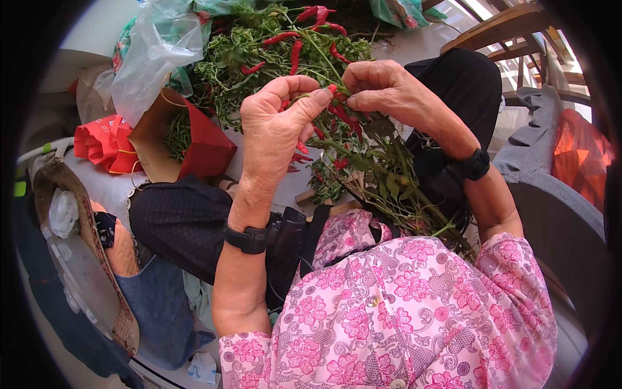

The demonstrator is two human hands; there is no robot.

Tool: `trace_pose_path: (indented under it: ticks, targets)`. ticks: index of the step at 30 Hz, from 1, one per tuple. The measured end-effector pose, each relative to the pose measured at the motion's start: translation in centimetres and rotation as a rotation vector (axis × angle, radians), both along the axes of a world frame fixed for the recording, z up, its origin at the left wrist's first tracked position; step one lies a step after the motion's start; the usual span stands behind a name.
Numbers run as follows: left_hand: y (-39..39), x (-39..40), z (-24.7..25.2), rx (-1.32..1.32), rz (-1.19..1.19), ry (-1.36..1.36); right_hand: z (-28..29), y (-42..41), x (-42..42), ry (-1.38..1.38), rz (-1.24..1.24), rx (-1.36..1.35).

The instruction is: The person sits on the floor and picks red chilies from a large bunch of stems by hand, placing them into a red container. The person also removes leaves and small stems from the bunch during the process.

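My left hand pinches a red chili pepper between thumb and fingertips, and more red peppers show under its curled fingers. Close beside it, my right hand grips the green stem of a chili plant with its thumb and forefinger. Several ripe peppers hang along that plant past my hands. Below my right hand, leafy plant stalks stretch toward my lap. Behind the held plant lies a heap of green chili foliage.
A red and brown paper bag with thin green pods inside stands left, beside a crumpled red bag. A clear plastic bag lies behind. Wooden chair parts are at upper right; an orange-red bag is at far right.
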State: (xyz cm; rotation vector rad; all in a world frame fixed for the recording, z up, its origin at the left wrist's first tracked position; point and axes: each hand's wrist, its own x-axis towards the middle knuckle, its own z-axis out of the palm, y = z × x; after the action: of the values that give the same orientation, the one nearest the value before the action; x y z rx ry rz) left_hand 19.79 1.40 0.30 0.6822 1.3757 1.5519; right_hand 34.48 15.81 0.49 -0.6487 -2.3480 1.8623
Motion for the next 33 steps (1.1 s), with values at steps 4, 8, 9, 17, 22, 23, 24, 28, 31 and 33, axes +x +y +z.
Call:
trace_pose_path:
  ticks: [4, 8, 9, 17, 22, 23, 24, 28, 31, 33]
  targets:
    - [0.2, 0.6, -0.5, -0.012, 0.021, 0.272, -0.5, -0.1, -0.4, 0.019, 0.005, 0.009]
    - [0.3, 0.7, -1.2, -0.008, 0.056, 0.42, -0.8, -0.2, -0.8, 0.001, 0.003, -0.041]
    - [0.3, 0.6, -1.3, -0.017, 0.058, 0.434, -0.9, -0.2, -0.8, 0.002, 0.008, -0.057]
    - [-0.1, 1.1, -0.9, -0.071, 0.108, 0.514, -1.0, -0.2, -1.1, 0.01, -0.062, -0.164]
    - [-0.4, 1.2, -0.5, -0.138, 0.097, 0.271, -2.0, 0.2, -1.2, 0.028, -0.077, -0.151]
    - [-0.5, 1.1, -0.4, -0.148, 0.092, 0.2, -2.5, 0.3, -1.3, 0.055, -0.086, -0.164]
    - [-0.5, 1.0, -0.3, -0.158, 0.091, 0.13, -2.3, 0.2, -1.4, 0.067, -0.09, -0.164]
    - [-0.5, 0.7, -0.5, -0.113, 0.092, 0.136, -1.8, -0.4, -1.8, 0.072, -0.124, -0.205]
    - [-0.3, 1.1, -0.8, -0.075, 0.112, 0.446, -2.0, -0.6, -1.9, 0.084, -0.108, -0.193]
    - [0.1, 1.8, -0.9, 0.006, 0.17, 0.55, -1.9, -0.7, -2.0, 0.095, -0.084, -0.16]
